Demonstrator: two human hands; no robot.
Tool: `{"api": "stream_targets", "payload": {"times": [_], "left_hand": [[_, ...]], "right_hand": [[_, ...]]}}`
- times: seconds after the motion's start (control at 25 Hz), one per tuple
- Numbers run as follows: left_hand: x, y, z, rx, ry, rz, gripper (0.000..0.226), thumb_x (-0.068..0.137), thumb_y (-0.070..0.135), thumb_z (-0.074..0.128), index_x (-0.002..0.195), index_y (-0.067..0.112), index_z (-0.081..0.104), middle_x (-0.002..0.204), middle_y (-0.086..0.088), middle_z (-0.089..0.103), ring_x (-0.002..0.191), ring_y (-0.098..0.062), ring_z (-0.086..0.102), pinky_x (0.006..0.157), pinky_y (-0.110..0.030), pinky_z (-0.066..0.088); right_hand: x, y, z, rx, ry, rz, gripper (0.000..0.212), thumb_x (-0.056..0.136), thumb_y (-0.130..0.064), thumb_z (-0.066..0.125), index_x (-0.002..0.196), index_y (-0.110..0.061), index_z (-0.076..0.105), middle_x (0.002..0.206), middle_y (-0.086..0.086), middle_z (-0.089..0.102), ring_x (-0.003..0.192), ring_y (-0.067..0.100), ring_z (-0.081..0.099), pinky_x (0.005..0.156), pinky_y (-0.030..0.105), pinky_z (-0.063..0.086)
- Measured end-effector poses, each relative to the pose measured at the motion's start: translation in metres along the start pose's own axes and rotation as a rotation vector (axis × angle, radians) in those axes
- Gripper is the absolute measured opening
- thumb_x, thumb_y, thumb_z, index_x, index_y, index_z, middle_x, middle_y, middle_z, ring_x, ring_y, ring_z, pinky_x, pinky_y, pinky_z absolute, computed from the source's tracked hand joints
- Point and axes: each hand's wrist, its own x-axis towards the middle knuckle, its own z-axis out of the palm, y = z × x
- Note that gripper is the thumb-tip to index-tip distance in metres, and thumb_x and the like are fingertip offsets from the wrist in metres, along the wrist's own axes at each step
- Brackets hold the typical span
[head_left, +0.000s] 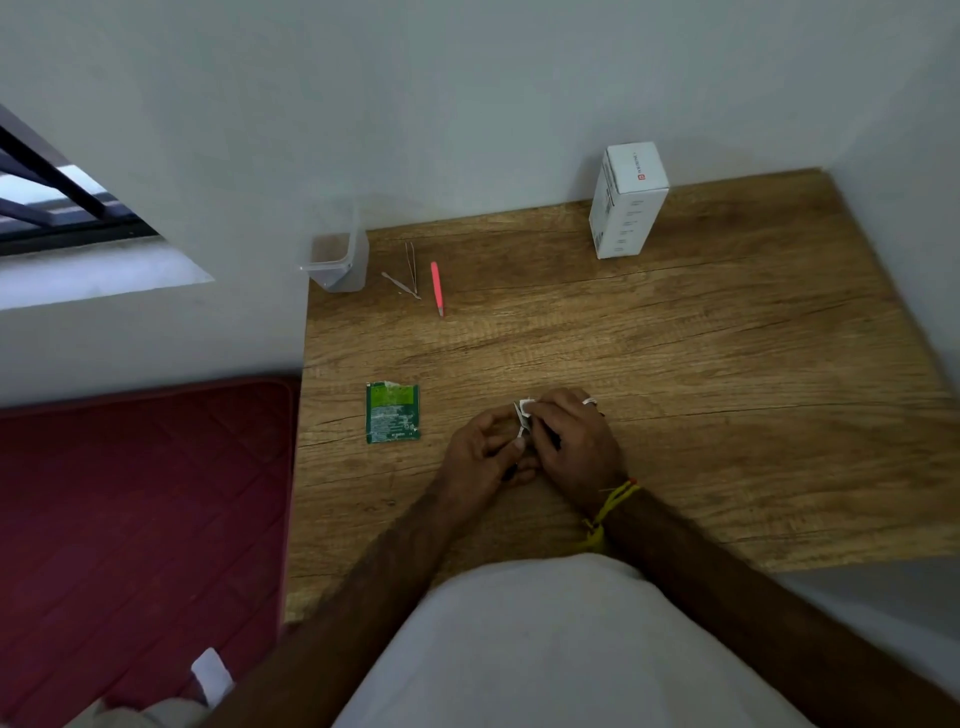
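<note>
Forearms (363, 571) meet over the table (727, 364); left hand (483, 452) and right hand (576, 447) pinch a white wipe (523, 415) just right of the torn sachet (393, 413), apparently unfolding it. Tweezers (410, 273) lie beyond the sachet.

The bench (675, 364) shows matt wood grain; beside the thin metal tweezers (410, 270) stands a cloudy plastic tub (337, 260); the sachet (393, 413) looks glossy.
</note>
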Motion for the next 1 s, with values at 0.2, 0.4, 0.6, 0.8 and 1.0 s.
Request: {"api": "stream_targets", "payload": {"times": [0.2, 0.4, 0.6, 0.8, 1.0], "left_hand": [[-0.0010, 0.0001, 0.0014, 0.003, 0.002, 0.002, 0.039, 0.096, -0.004, 0.056, 0.133, 0.008, 0.053, 0.110, -0.018, 0.072, 0.087, -0.023, 0.075, 0.074, -0.032, 0.062], [-0.0004, 0.0005, 0.0004, 0.003, 0.006, -0.001, 0.037, 0.096, -0.006, 0.056, 0.130, 0.009, 0.054, 0.112, -0.022, 0.071, 0.088, -0.026, 0.074, 0.075, -0.034, 0.062], [0.0011, -0.0002, -0.0003, 0.005, 0.011, -0.016, 0.039, 0.096, -0.004, 0.058, 0.132, 0.010, 0.054, 0.111, -0.021, 0.072, 0.090, -0.028, 0.074, 0.076, -0.034, 0.062], [0.0007, -0.0004, -0.0014, 0.001, -0.005, -0.010, 0.040, 0.096, -0.004, 0.058, 0.133, 0.008, 0.053, 0.108, -0.021, 0.073, 0.088, -0.026, 0.074, 0.076, -0.035, 0.062], [0.0001, -0.0005, -0.0016, -0.003, -0.010, -0.004, 0.039, 0.096, -0.004, 0.058, 0.133, 0.008, 0.053, 0.109, -0.021, 0.073, 0.089, -0.027, 0.074, 0.077, -0.035, 0.062]], "right_hand": [[0.0017, 0.0011, 0.0024, -0.016, 0.012, 0.012, 0.027, 0.093, -0.013, 0.051, 0.108, -0.003, 0.070, 0.101, 0.008, 0.066, 0.093, 0.024, 0.062, 0.084, 0.037, 0.046], [0.0046, 0.0017, 0.0041, -0.015, 0.012, 0.028, 0.024, 0.092, -0.011, 0.054, 0.108, -0.003, 0.070, 0.101, 0.007, 0.066, 0.094, 0.023, 0.062, 0.084, 0.035, 0.045], [0.0043, 0.0031, 0.0055, -0.014, 0.028, 0.035, 0.021, 0.091, -0.005, 0.061, 0.109, -0.002, 0.070, 0.103, 0.008, 0.066, 0.096, 0.021, 0.061, 0.085, 0.032, 0.045], [0.0039, 0.0004, 0.0035, 0.010, 0.028, 0.047, 0.025, 0.093, -0.011, 0.055, 0.111, -0.003, 0.070, 0.105, 0.007, 0.066, 0.096, 0.021, 0.061, 0.084, 0.035, 0.049], [0.0039, 0.0005, 0.0032, 0.031, 0.036, 0.064, 0.026, 0.093, -0.013, 0.054, 0.111, -0.003, 0.070, 0.104, 0.007, 0.066, 0.096, 0.020, 0.061, 0.084, 0.037, 0.050]]}}
